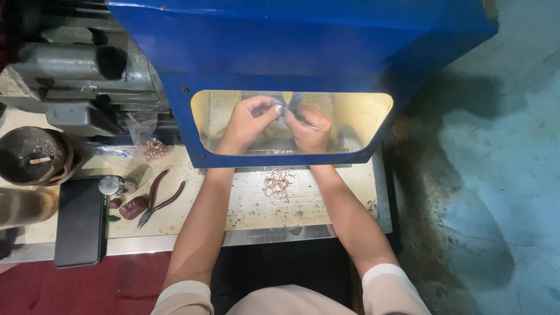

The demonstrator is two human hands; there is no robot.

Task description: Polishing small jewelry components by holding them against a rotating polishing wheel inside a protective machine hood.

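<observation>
Behind the blue guard's window at upper centre, I pinch a small thin copper-coloured ring (284, 108) between left hand (251, 119) and right hand (309, 125); fingers closed on it. It looks light, stiff, slippery: grip the rim. More rings (277, 182) lie on the desk (326, 201) below.

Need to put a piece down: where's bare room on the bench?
Bare bench lies right of the copper rings, and between the rings and pliers. Crowded at left: phone, pliers. Both hands fill the guard window.
</observation>
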